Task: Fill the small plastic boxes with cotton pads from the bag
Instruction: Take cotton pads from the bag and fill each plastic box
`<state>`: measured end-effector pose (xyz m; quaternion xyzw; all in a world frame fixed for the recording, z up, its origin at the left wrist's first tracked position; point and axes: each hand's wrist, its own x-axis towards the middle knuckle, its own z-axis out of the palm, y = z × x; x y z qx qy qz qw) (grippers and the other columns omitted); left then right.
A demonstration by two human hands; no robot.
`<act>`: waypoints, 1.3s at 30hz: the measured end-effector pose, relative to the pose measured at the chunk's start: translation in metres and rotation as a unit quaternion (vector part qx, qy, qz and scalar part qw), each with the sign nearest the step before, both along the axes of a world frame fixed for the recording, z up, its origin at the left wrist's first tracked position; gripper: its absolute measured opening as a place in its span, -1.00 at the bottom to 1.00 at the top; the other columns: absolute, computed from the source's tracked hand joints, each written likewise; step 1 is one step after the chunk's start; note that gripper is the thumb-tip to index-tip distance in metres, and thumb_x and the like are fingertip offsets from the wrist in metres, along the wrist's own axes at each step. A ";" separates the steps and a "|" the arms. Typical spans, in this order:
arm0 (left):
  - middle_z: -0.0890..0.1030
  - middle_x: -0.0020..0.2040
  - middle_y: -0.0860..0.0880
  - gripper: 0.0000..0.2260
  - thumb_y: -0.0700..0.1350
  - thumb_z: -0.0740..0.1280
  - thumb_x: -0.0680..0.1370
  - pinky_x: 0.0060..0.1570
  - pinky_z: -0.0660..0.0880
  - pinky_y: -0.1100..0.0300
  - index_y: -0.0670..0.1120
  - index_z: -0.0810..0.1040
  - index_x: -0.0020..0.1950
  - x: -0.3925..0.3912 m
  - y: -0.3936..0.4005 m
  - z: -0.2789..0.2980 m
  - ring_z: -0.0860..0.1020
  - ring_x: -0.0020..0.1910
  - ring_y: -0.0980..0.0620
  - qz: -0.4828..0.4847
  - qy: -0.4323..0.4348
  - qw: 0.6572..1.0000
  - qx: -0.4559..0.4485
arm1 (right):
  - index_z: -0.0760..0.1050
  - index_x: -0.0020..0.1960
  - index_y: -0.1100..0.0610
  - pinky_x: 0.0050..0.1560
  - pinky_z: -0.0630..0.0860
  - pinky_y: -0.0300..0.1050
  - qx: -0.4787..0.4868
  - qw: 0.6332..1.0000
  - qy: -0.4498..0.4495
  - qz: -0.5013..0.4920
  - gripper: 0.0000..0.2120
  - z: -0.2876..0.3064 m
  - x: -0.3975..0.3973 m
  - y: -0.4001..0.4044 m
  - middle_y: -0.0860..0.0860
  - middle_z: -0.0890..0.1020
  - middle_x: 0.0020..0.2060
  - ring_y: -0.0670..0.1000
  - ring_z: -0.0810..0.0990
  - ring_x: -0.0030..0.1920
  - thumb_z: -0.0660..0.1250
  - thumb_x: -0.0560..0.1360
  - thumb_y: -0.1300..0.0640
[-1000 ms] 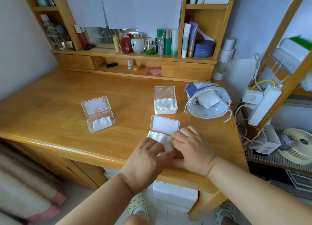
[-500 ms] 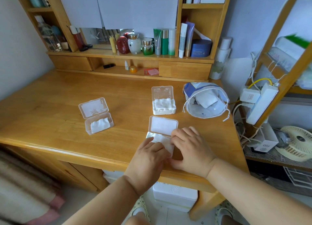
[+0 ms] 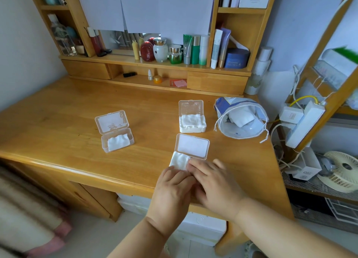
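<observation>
Little changed vs half a sec ago: both hands still down on near box point(image 3: 179, 160), fingers crept a bit further over the pads point(image 3: 179, 159); head view drifted slightly. Left hand point(image 3: 172, 188) lying flat, fingers straight, pressing pads down. Right hand point(image 3: 215, 182) same, fingers stretched out and pushing on right part of the stack, nothing grasped. Box body mostly hidden under hands; only its clear lid point(image 3: 192, 146) showing, flipped open to the far side.

Meaning for task, prob.: third box being packed, pads being tamped in so lid can close. Not closed yet.

Far box point(image 3: 192, 122), just beyond: open, heaped w/ pads to the brim. Left box point(image 3: 117, 136), well apart on desk point(image 3: 58, 122): open, only partly filled, likely needs more. Bag point(image 3: 242, 120) at right, near far box, mouth open toward hands, more pads visible inside.

Around: shelf point(image 3: 155, 64) at far edge w/ bottles and jars; power strip point(image 3: 304, 122) and cables off desk's right edge; fan point(image 3: 342, 168) lower right.

In the way: nothing between hands and bag. Drawstring loops trail near desk's right edge — could snag. Open lid of near box sits close to far box.
</observation>
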<state>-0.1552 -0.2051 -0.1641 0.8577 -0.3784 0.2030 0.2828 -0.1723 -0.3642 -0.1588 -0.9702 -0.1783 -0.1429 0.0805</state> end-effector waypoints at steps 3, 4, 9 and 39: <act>0.63 -0.02 0.00 -0.78 -0.26 0.24 0.46 0.13 0.46 0.16 -0.12 0.65 -0.01 -0.002 0.009 0.000 0.57 -0.05 0.00 -0.013 0.009 1.000 0.001 | 0.55 0.15 0.02 -0.03 0.38 -0.08 0.027 0.999 0.002 -0.031 -0.60 -0.001 -0.001 0.003 -0.12 0.56 0.19 -0.04 0.55 0.13 0.21 0.35 0.03; 0.62 -0.02 -0.01 -0.78 -0.26 0.25 0.45 0.08 0.45 0.23 -0.13 0.64 0.00 -0.001 0.012 0.002 0.57 -0.05 0.01 -0.013 0.012 1.000 0.003 | 0.55 0.15 0.00 -0.04 0.40 -0.07 0.033 0.999 0.002 -0.035 -0.62 -0.001 -0.001 0.003 -0.14 0.55 0.19 -0.06 0.52 0.16 0.23 0.34 0.03; 0.63 -0.10 -0.01 -0.79 -0.37 0.41 0.35 -0.06 0.53 0.13 -0.16 0.64 -0.08 0.006 0.018 0.008 0.58 -0.07 -0.06 -0.018 -0.007 0.999 0.030 | 0.53 0.15 -0.01 -0.07 0.40 -0.08 0.041 0.998 -0.025 -0.036 -0.64 -0.007 -0.004 0.002 -0.15 0.54 0.19 -0.06 0.51 0.15 0.22 0.37 0.04; 0.67 0.01 -0.03 -0.64 0.02 0.17 0.49 0.31 0.39 -0.09 -0.15 0.64 0.06 0.041 0.021 0.006 0.61 0.10 -0.01 -0.010 -0.119 0.973 0.195 | 0.53 0.23 -0.02 0.29 0.38 0.04 0.010 0.998 -0.038 -0.050 -0.65 -0.012 -0.007 0.003 -0.13 0.51 0.22 -0.06 0.51 0.17 0.24 0.46 -0.02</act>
